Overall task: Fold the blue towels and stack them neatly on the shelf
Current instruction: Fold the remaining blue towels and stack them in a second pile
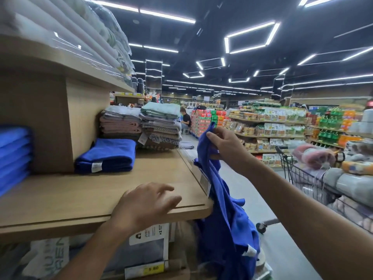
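Far left there's a stack of blue towels (pixel 12 156), folded and sitting on the wooden shelf (pixel 80 199), cut off by the edge of the view. A wooden divider (pixel 50 122) stands just right of it. Tucked against the other side of the divider is a folded blue towel (pixel 107 156) with a white tag facing front. Behind that are two piles of grey, pink and green towels (pixel 141 126), side by side. Up top, plastic-wrapped bedding (pixel 80 27) lies on the upper board.

The left hand (pixel 145 205) is palm down at the front edge of the shelf near its rounded corner, fingers spread and relaxed, holding nothing. Can't really tell if the palm is flat on the wood or just above it. Below it, on the lower level, are packaged goods (pixel 149 251) with a yellow price sticker.

Right off the corner of the shelf hangs the loose blue towel (pixel 226 209), unfolded and rumpled, dropping past the shelf edge and the price label (pixel 204 181) clipped there. The right hand (pixel 226 146) has it by the top, thumb and fingers curled and pinching the upper edge, so the cloth dangles from there.

Further right is a shopping cart (pixel 302 178) heaped with rolled blankets (pixel 314 156), and behind it grocery shelves (pixel 272 126) full of snacks and green bottles. A person (pixel 186 120) sits way back in the aisle.
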